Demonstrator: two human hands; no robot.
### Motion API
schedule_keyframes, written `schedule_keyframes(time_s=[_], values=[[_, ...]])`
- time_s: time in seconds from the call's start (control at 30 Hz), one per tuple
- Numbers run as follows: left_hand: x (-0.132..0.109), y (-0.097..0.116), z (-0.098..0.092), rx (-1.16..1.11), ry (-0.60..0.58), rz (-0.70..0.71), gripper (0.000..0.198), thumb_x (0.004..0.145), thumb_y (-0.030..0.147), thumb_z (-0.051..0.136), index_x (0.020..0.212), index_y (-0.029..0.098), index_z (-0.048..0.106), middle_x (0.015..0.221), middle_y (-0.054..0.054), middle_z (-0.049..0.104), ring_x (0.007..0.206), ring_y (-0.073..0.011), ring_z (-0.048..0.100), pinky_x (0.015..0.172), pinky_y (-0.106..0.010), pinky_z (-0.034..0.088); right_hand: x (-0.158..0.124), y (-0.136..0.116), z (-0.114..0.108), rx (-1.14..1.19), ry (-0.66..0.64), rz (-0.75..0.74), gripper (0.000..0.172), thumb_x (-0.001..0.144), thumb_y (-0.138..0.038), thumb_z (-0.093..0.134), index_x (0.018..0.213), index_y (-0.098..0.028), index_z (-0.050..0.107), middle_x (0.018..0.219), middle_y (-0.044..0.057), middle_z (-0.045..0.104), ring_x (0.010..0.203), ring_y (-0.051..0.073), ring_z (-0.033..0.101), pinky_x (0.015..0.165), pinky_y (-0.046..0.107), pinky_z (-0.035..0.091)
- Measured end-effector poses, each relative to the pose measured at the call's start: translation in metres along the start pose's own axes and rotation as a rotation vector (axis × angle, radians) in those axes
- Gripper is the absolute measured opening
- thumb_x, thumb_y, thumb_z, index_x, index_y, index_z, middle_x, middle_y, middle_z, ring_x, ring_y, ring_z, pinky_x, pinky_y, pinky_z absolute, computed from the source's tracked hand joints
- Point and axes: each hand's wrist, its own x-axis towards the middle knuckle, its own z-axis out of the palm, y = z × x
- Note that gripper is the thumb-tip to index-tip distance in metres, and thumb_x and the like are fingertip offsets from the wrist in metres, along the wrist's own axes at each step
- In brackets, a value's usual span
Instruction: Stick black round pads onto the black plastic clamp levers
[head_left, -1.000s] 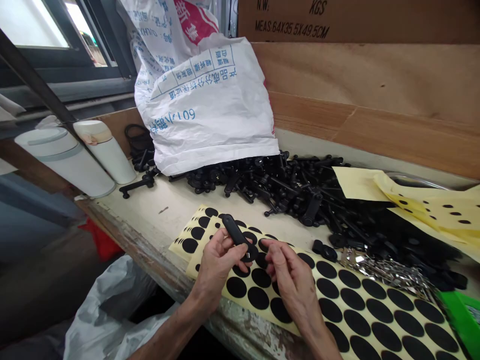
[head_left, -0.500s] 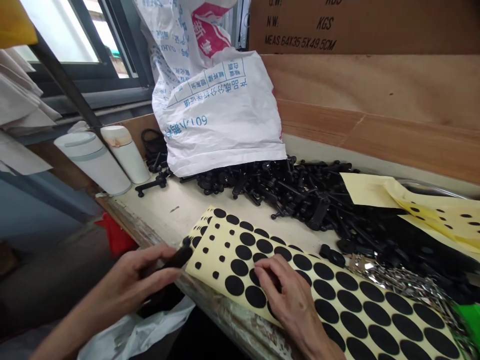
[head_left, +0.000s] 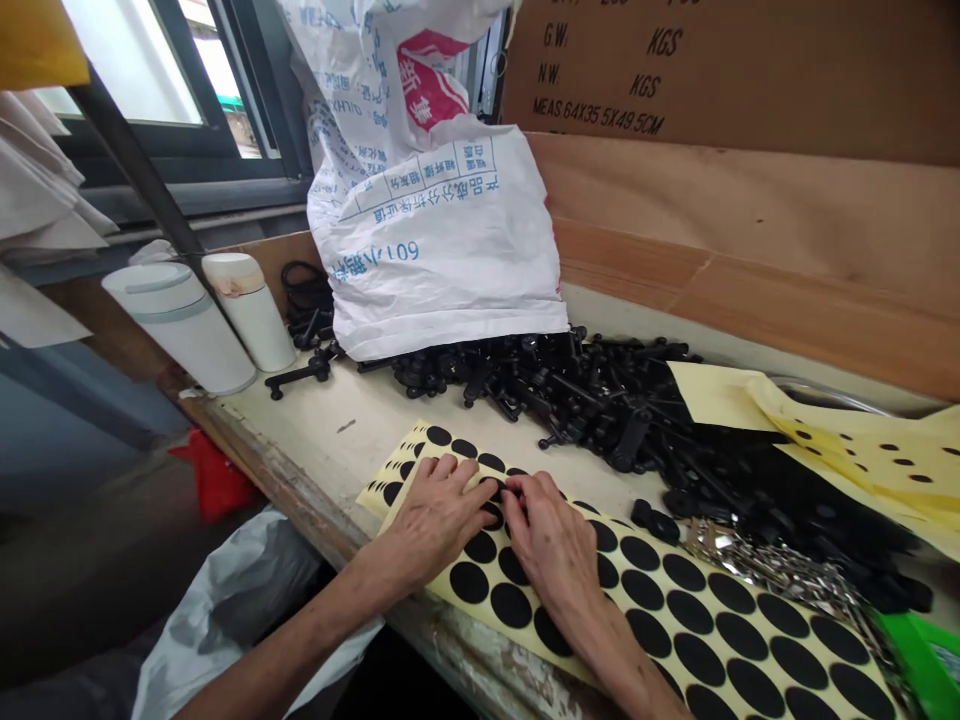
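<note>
A yellow backing sheet (head_left: pixel 474 612) with rows of black round stickers lies along the front edge of the worktable, on top of more such sheets. My left hand (head_left: pixel 435 515) rests on its left part, fingers spread and holding nothing, thumb and forefinger beside one black round sticker (head_left: pixel 491 489). From the other side my right hand (head_left: pixel 551 535) pinches at that sticker's edge, thumb and forefinger closed together. Whether the sticker is lifted from the sheet cannot be made out. Behind the hands is a heap of black plastic arm-like parts (head_left: pixel 517 380).
A white woven sack (head_left: pixel 442 240) stands over the heap. Two white bottles (head_left: pixel 244 310) are at the back left. Small metal pieces (head_left: pixel 757 560), a green container (head_left: pixel 919 660) and used yellow sheets (head_left: pixel 870 440) lie right. A pale plastic bag (head_left: pixel 225 600) hangs below the table edge.
My left hand has let go of a dark part it held at the table edge and moved right onto the sheet. My right hand has shifted slightly up and left to a sticker.
</note>
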Motion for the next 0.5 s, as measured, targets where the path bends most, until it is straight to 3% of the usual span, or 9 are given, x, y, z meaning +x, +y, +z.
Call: schedule_keyframes(time_s=[0.27,0.4,0.5], values=[[-0.008,-0.003,0.006,0.101,-0.005,-0.002,0.024,0.094,0.032,0.047,0.114,0.025,0.057,0.112,-0.007,0.058,0.098,-0.0261,0.048,0.085,-0.043,0.036,-0.001,0.003,0.017,0.118,0.073,0.049,0.013,0.089,-0.028,0.049,0.083,-0.023,0.059,0.081,0.000,0.062,0.064,0.013,0.062,0.053,0.022,0.042],[-0.007,-0.005,0.008,0.120,-0.001,0.010,0.025,0.093,0.034,0.049,0.114,0.024,0.056,0.114,-0.008,0.058,0.096,-0.0265,0.048,0.082,-0.042,0.036,-0.005,0.005,0.018,0.110,0.090,0.048,0.023,0.093,-0.030,0.040,0.093,-0.020,0.061,0.088,0.005,0.060,0.067,0.016,0.062,0.055,0.025,0.043],[-0.006,-0.005,0.008,0.122,-0.002,0.022,0.026,0.093,0.035,0.048,0.116,0.024,0.055,0.115,-0.009,0.057,0.097,-0.0270,0.048,0.082,-0.043,0.036,-0.004,0.005,0.017,0.159,0.015,0.088,0.026,0.092,-0.033,0.041,0.088,-0.023,0.064,0.085,0.003,0.059,0.066,0.016,0.059,0.057,0.027,0.042]])
